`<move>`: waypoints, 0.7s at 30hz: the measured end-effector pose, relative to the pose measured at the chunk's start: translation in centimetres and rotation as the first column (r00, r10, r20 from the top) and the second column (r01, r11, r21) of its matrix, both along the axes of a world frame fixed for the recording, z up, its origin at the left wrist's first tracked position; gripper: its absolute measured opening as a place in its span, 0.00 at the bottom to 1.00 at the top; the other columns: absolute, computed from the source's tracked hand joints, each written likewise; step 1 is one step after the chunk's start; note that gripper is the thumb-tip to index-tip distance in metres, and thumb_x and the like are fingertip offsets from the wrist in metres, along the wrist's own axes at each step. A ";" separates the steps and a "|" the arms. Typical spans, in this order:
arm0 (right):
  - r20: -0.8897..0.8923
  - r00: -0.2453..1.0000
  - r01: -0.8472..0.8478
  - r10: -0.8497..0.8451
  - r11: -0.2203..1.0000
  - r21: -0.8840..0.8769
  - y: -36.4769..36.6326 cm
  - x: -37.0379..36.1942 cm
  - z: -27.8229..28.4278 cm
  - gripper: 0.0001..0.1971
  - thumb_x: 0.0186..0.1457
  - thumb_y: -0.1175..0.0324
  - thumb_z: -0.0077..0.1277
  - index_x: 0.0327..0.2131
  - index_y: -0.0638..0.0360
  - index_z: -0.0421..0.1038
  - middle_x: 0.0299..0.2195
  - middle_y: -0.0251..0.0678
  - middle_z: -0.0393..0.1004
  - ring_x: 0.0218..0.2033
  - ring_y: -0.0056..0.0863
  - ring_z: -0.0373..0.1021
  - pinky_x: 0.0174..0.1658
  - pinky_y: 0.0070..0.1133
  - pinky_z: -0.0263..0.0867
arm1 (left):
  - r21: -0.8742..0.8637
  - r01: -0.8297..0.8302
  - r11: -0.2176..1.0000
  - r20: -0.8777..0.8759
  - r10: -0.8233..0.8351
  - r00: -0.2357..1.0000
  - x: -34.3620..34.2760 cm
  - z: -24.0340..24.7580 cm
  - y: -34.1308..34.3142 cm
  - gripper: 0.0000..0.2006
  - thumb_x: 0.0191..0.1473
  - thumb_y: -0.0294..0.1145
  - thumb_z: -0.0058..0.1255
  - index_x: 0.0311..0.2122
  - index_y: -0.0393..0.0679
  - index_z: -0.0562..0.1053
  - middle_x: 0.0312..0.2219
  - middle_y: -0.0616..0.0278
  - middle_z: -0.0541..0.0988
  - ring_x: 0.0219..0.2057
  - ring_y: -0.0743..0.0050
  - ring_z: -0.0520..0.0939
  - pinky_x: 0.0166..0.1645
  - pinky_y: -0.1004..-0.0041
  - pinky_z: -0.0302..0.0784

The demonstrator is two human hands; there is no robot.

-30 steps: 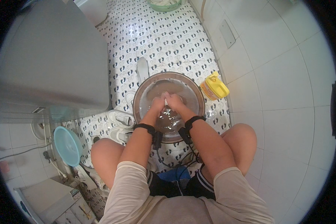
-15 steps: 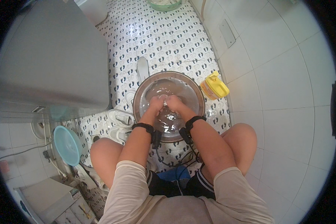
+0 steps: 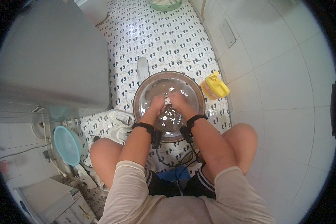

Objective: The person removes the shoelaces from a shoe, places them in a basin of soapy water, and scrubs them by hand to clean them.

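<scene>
A round brown-rimmed basin (image 3: pixel 137 99) stands on the floor between my knees, filled with cloudy grey-brown water (image 3: pixel 164 87). Over its middle, my left hand (image 3: pixel 158 102) and my right hand (image 3: pixel 178 101) are both closed on a small bunch of white shoelaces (image 3: pixel 168 100). The strands show in the narrow gap between my fists. My fingertips are partly hidden by the backs of my hands. A black band with a small box and cable sits on each wrist.
Right of the basin stands a yellow jug (image 3: pixel 214 86). White shoes (image 3: pixel 120 118) lie to its left, and an insole (image 3: pixel 142 69) leans at its far-left rim. A light-blue tub (image 3: pixel 67 145), a grey cabinet-like block (image 3: pixel 63 67) and a green basin (image 3: pixel 164 6) are farther off.
My hands have moved slightly apart, my right hand shifting to the right. More of the white shoelaces now shows between them.
</scene>
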State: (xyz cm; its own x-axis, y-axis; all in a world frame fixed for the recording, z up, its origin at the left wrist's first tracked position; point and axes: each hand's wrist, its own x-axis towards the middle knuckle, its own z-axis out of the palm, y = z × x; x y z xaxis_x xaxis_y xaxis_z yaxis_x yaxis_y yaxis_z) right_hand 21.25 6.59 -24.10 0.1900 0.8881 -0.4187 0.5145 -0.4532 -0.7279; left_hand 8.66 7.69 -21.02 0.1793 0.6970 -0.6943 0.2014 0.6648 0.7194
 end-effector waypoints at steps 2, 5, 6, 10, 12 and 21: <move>-0.137 0.987 0.084 -0.083 0.996 -0.001 -0.4 -0.3 0.6 0.16 0.49 0.61 0.42 0.26 0.68 0.71 0.24 0.50 0.72 0.25 0.41 0.70 0.31 0.32 0.64 | -0.113 -0.165 0.980 0.117 0.178 0.977 -0.1 -0.4 -0.2 0.14 0.54 0.37 0.34 0.29 0.37 0.69 0.14 0.61 0.70 0.08 0.79 0.66 0.09 0.80 0.60; -0.372 0.925 0.039 -0.078 0.993 -0.111 -0.1 -0.2 1.0 0.14 0.51 0.63 0.43 0.26 0.67 0.71 0.21 0.42 0.71 0.19 0.29 0.69 0.23 0.28 0.65 | -0.108 -0.162 0.981 0.174 0.179 0.968 -1.5 -1.9 0.4 0.12 0.53 0.35 0.38 0.35 0.37 0.69 0.25 0.58 0.74 0.18 0.74 0.74 0.19 0.75 0.70; -0.373 0.925 0.033 -0.072 0.993 -0.109 -0.1 -0.5 1.4 0.14 0.51 0.63 0.43 0.26 0.67 0.71 0.21 0.42 0.71 0.19 0.29 0.69 0.23 0.28 0.65 | -0.105 -0.168 0.980 0.173 0.185 0.967 -1.9 -2.1 0.5 0.12 0.53 0.35 0.38 0.35 0.37 0.69 0.25 0.58 0.74 0.18 0.74 0.74 0.19 0.75 0.70; -0.666 0.715 0.079 -0.214 0.970 -0.228 -0.6 -0.8 2.8 0.11 0.53 0.68 0.44 0.29 0.67 0.70 0.21 0.36 0.70 0.18 0.22 0.66 0.19 0.20 0.64 | -0.089 -0.202 0.975 0.323 0.221 0.920 -2.3 -0.8 -0.1 0.09 0.52 0.30 0.42 0.36 0.36 0.71 0.29 0.59 0.73 0.28 0.75 0.74 0.28 0.79 0.75; -0.624 0.775 -0.059 0.101 0.994 0.088 -1.4 -0.2 3.7 0.09 0.52 0.71 0.45 0.30 0.68 0.70 0.21 0.37 0.70 0.19 0.22 0.67 0.20 0.19 0.65 | -0.076 -0.172 0.982 0.342 0.187 0.921 -1.9 0.7 -0.4 0.10 0.51 0.26 0.44 0.37 0.33 0.70 0.32 0.57 0.74 0.32 0.70 0.76 0.34 0.76 0.77; -0.653 0.743 0.101 -0.146 0.989 -0.106 -1.7 -1.0 7.5 0.08 0.51 0.72 0.44 0.36 0.64 0.67 0.29 0.35 0.70 0.27 0.21 0.68 0.28 0.18 0.69 | -0.067 -0.326 0.943 0.458 0.319 0.830 -2.1 5.6 -1.7 0.10 0.52 0.27 0.42 0.38 0.32 0.69 0.35 0.55 0.73 0.36 0.68 0.75 0.38 0.75 0.77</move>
State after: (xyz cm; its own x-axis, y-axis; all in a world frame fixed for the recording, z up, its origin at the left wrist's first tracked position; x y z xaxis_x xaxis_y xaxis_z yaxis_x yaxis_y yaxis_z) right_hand 20.25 4.92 -16.58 -0.0456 0.8452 -0.5325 -0.1449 -0.5330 -0.8336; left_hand 6.56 6.03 -15.45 0.2363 0.7795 -0.5801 -0.3750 0.6239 0.6856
